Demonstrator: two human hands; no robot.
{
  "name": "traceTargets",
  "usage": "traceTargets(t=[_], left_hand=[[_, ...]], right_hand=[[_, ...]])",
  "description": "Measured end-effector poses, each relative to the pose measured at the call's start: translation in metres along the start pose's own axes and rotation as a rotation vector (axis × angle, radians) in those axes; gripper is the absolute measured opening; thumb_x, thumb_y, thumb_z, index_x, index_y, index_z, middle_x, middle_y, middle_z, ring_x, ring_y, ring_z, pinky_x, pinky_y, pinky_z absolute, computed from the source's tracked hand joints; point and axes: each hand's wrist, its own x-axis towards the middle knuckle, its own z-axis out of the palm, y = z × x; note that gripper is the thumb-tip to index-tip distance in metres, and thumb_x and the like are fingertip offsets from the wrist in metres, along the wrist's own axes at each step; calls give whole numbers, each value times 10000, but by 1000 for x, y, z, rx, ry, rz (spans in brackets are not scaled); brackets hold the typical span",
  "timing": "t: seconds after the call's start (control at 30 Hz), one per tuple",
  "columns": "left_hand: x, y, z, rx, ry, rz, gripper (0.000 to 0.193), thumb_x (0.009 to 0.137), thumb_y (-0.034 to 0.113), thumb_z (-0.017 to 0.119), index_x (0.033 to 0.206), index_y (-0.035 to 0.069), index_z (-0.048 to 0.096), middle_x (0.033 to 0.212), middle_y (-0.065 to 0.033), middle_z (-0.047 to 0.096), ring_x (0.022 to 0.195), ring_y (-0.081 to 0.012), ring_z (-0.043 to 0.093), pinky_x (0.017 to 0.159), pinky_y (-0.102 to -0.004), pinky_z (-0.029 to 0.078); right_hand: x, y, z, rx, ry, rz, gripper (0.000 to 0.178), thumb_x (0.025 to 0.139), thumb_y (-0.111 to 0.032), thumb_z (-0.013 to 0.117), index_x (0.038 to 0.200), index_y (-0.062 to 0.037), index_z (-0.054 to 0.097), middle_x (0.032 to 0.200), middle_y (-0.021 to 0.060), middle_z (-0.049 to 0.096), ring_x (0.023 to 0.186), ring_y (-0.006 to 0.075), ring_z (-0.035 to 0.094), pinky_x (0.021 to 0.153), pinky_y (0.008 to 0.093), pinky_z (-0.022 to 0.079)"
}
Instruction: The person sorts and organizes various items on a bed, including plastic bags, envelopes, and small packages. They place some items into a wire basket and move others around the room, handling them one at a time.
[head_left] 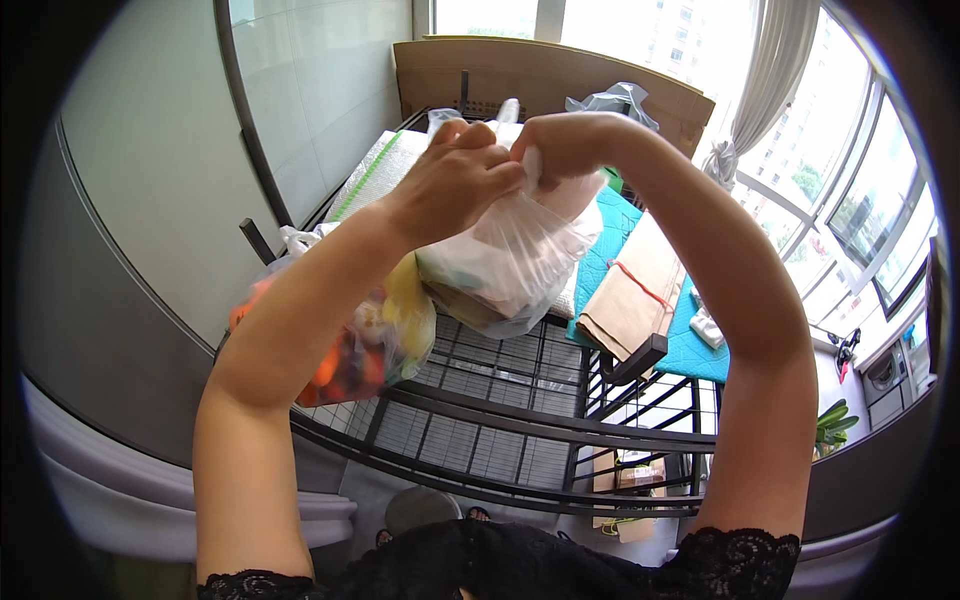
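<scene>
A translucent white plastic bag (505,262) hangs or rests at the centre, above the black wire-mesh deck; I cannot tell whether it bears on the mesh. Pale, bulky contents show through it, too blurred to name. My left hand (462,178) is closed with fingers pinched on the gathered top of this bag. Right beside it, my right hand (572,150) is bent down at the wrist and closed on the bag's top too, a twist of plastic showing between both hands. Under my left forearm sits a second clear plastic bag (408,335) with orange, red and yellow things inside.
A black metal frame (500,430) with rails runs across in front of me. Silvery padded sheet (362,178), a turquoise quilted mat (612,235) and a folded brown paper bag (640,290) lie on it. Cardboard (560,75) stands behind. Windows and a tied curtain (765,90) are at right.
</scene>
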Motion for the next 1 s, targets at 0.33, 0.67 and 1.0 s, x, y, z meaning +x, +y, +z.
traceTargets(t=[0.33, 0.67, 1.0], left_hand=[[-14, -4, 6, 23, 208, 5, 220, 722, 77, 650, 901, 150, 547, 813, 0, 555, 858, -228, 511, 843, -382, 375], [-10, -3, 8, -47, 430, -123, 171, 755, 35, 627, 873, 119, 535, 813, -42, 556, 811, -253, 522, 788, -366, 390], [-19, 22, -6, -139, 292, -421, 266, 821, 58, 626, 1069, 76, 534, 1039, -111, 604, 977, -327, 549, 873, -408, 436]], right_hand=[[30, 4, 53, 704, -23, -180, 181, 766, -23, 592, 934, 23, 642, 912, 105, 634, 755, 161, 606, 708, 285, 516], [9, 3, 51, 1400, -67, -172, 331, 747, 83, 509, 1068, 39, 577, 986, 136, 618, 863, 197, 641, 789, 316, 535], [8, 37, 27, 56, 404, 171, 264, 837, -196, 578, 1043, -41, 637, 872, 143, 670, 894, 277, 646, 765, 381, 508]])
